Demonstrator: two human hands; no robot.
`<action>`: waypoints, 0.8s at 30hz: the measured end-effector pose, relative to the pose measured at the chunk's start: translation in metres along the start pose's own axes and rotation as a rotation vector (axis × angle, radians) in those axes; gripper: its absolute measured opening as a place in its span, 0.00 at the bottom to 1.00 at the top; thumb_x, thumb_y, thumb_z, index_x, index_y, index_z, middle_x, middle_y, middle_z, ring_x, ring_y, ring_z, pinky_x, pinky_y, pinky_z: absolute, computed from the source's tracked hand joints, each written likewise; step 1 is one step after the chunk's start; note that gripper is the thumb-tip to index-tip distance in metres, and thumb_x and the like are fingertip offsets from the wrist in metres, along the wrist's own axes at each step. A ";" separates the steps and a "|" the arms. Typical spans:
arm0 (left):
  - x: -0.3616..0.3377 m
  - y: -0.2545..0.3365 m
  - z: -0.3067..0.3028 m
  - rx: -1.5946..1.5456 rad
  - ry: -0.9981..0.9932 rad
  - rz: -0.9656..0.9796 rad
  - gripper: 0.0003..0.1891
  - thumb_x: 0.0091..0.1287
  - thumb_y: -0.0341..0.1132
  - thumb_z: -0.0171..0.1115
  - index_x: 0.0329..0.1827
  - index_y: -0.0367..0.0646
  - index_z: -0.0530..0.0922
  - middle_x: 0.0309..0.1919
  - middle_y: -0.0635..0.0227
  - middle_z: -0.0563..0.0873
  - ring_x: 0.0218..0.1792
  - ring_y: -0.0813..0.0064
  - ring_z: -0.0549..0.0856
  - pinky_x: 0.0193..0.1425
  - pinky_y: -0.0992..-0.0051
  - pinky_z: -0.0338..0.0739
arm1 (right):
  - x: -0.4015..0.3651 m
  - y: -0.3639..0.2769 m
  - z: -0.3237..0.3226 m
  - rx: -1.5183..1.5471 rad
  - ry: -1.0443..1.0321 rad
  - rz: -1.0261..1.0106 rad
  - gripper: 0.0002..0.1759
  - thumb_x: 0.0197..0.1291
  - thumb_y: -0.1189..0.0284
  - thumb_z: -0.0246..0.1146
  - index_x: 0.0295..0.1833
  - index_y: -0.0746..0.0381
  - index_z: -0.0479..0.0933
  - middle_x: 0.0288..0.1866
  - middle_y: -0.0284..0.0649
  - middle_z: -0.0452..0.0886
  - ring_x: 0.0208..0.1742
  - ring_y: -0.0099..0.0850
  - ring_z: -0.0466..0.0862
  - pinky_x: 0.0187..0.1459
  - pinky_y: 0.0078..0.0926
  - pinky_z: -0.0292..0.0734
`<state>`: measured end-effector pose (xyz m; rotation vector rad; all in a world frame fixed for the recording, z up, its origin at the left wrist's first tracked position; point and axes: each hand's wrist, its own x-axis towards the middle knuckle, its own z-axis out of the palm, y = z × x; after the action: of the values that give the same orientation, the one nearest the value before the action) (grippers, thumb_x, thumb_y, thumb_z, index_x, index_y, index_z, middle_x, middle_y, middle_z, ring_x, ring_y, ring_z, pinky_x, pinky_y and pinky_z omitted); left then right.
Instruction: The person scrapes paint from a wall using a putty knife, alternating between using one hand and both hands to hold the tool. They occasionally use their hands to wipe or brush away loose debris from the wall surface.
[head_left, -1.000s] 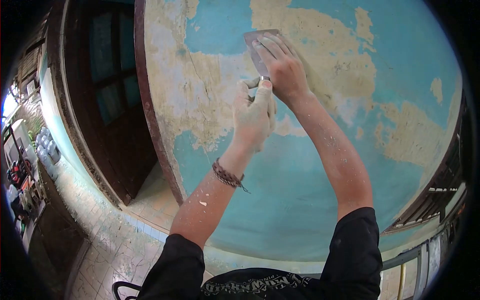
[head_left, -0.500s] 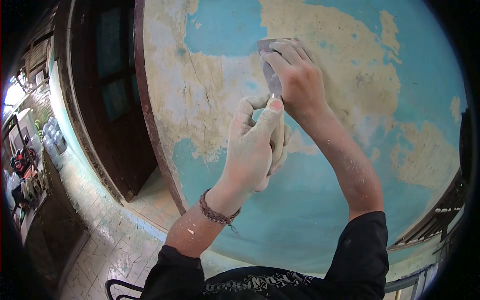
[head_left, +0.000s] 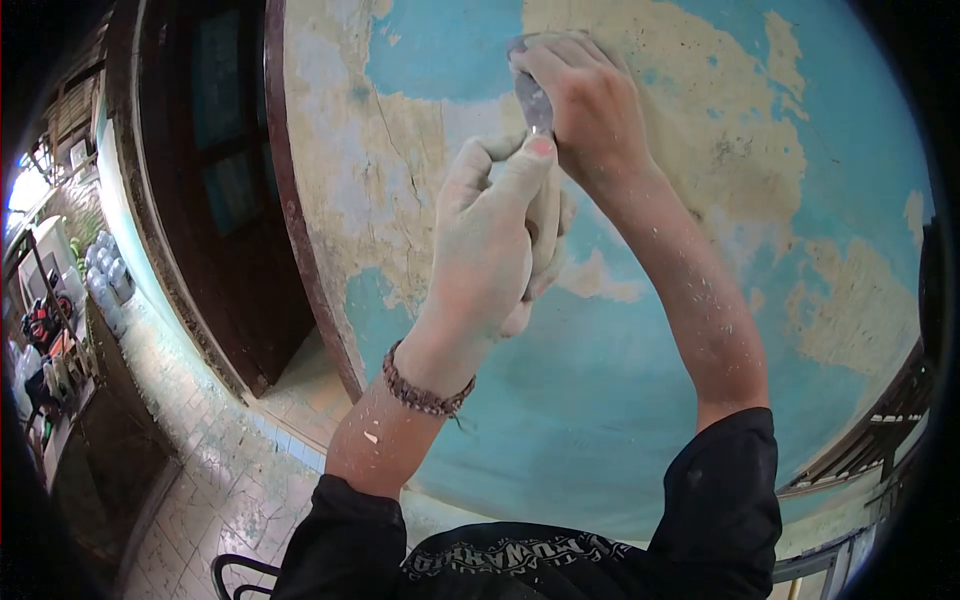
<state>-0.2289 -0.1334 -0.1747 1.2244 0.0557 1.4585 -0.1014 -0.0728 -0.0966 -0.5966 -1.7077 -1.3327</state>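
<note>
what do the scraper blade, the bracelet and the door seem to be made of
Scraper blade: probably steel, grey with a dull sheen. Bracelet: likely cord or leather, matte brown, braided, with loose ends. Door: apparently wood, dark brown, framing blue-green panels that may be glass.

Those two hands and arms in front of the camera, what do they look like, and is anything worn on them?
The left hand and right hand are bare and dusty, without gloves. A braided brown cord bracelet with loose ends circles the left wrist. Short black fabric sleeves cover both upper arms; flecks dot the forearms.
</note>
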 end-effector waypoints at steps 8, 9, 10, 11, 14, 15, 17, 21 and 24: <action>-0.016 0.005 -0.012 0.024 -0.001 -0.045 0.11 0.74 0.40 0.58 0.49 0.44 0.72 0.22 0.61 0.77 0.08 0.83 0.63 0.08 0.82 0.55 | -0.014 -0.017 0.006 0.010 0.018 0.053 0.09 0.51 0.73 0.59 0.38 0.64 0.79 0.41 0.44 0.83 0.47 0.43 0.80 0.56 0.38 0.71; -0.015 0.007 -0.010 0.049 0.017 -0.057 0.11 0.74 0.40 0.59 0.49 0.43 0.72 0.22 0.62 0.77 0.08 0.83 0.63 0.08 0.82 0.55 | -0.014 -0.015 0.007 0.021 0.039 0.056 0.09 0.51 0.73 0.59 0.37 0.63 0.79 0.41 0.44 0.82 0.47 0.42 0.80 0.56 0.38 0.71; -0.018 0.007 -0.010 0.072 0.038 -0.074 0.11 0.74 0.40 0.59 0.48 0.43 0.72 0.22 0.62 0.77 0.08 0.83 0.63 0.08 0.82 0.55 | -0.017 -0.016 0.008 0.035 0.055 0.060 0.08 0.51 0.73 0.59 0.37 0.63 0.79 0.40 0.43 0.82 0.47 0.42 0.80 0.55 0.38 0.71; -0.021 -0.001 -0.014 0.066 0.044 -0.078 0.11 0.74 0.40 0.59 0.48 0.43 0.72 0.22 0.62 0.77 0.08 0.83 0.63 0.08 0.82 0.55 | -0.024 -0.019 0.007 0.038 0.046 0.059 0.08 0.51 0.73 0.59 0.37 0.63 0.79 0.40 0.43 0.82 0.47 0.42 0.80 0.55 0.38 0.71; -0.018 -0.013 -0.026 0.155 -0.034 0.012 0.12 0.74 0.40 0.59 0.48 0.41 0.72 0.22 0.62 0.76 0.08 0.83 0.63 0.08 0.82 0.55 | -0.026 -0.019 0.007 -0.075 0.131 -0.023 0.08 0.51 0.73 0.59 0.36 0.63 0.78 0.40 0.43 0.82 0.47 0.42 0.80 0.55 0.38 0.70; -0.014 -0.006 -0.024 0.134 -0.028 0.009 0.12 0.74 0.40 0.59 0.48 0.40 0.72 0.22 0.62 0.76 0.08 0.83 0.63 0.08 0.82 0.55 | -0.019 -0.017 0.007 -0.024 0.064 0.006 0.10 0.51 0.72 0.60 0.39 0.64 0.79 0.44 0.44 0.83 0.49 0.44 0.80 0.55 0.38 0.72; -0.012 0.006 -0.017 0.112 -0.026 0.000 0.12 0.74 0.40 0.59 0.48 0.39 0.72 0.22 0.63 0.76 0.08 0.83 0.63 0.08 0.82 0.55 | -0.011 -0.014 0.002 0.022 -0.003 0.040 0.13 0.51 0.71 0.60 0.42 0.64 0.80 0.47 0.45 0.83 0.51 0.46 0.81 0.55 0.39 0.73; -0.024 -0.002 -0.019 0.113 0.030 -0.072 0.12 0.73 0.40 0.60 0.47 0.39 0.73 0.22 0.63 0.77 0.09 0.83 0.64 0.08 0.82 0.55 | -0.028 -0.022 0.004 -0.006 0.011 0.032 0.10 0.52 0.72 0.59 0.39 0.64 0.78 0.45 0.44 0.82 0.50 0.44 0.80 0.55 0.39 0.71; -0.015 0.002 -0.022 0.170 0.010 -0.044 0.12 0.73 0.40 0.60 0.47 0.39 0.73 0.22 0.63 0.77 0.09 0.83 0.64 0.09 0.82 0.55 | -0.019 -0.015 0.010 -0.021 0.118 -0.024 0.06 0.52 0.73 0.58 0.35 0.62 0.76 0.42 0.43 0.82 0.48 0.41 0.80 0.55 0.38 0.69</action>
<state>-0.2480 -0.1328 -0.1927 1.3441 0.2158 1.4447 -0.1068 -0.0654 -0.1210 -0.5011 -1.6117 -1.3770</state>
